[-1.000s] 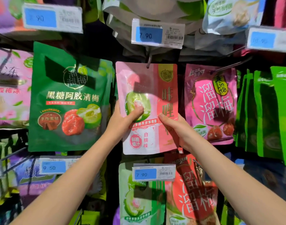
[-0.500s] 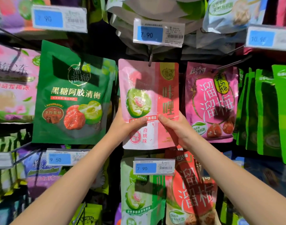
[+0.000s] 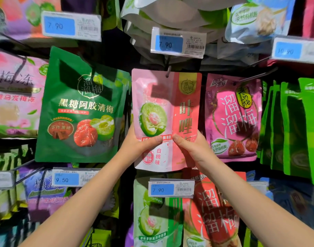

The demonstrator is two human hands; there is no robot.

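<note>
A pink and red snack pouch (image 3: 166, 97) with a green plum picture hangs from a metal peg hook (image 3: 168, 70) at the middle of a shop display. My left hand (image 3: 138, 142) grips its lower left edge, thumb across the front. My right hand (image 3: 191, 147) grips its lower right part, thumb on the front and fingers behind. Both thumbs nearly meet at the pouch's middle. The fingers behind the pouch are hidden.
A large green pouch (image 3: 81, 107) hangs to the left and a magenta pouch (image 3: 232, 118) to the right, with green pouches (image 3: 291, 125) beyond. Price tags (image 3: 177, 44) (image 3: 171, 188) stick out above and below. More pouches (image 3: 184, 213) hang underneath.
My left thumb has slid down from the plum picture to the pouch's lower half. Both hands now sit level, thumbs close together. The pouch hangs a little straighter.
</note>
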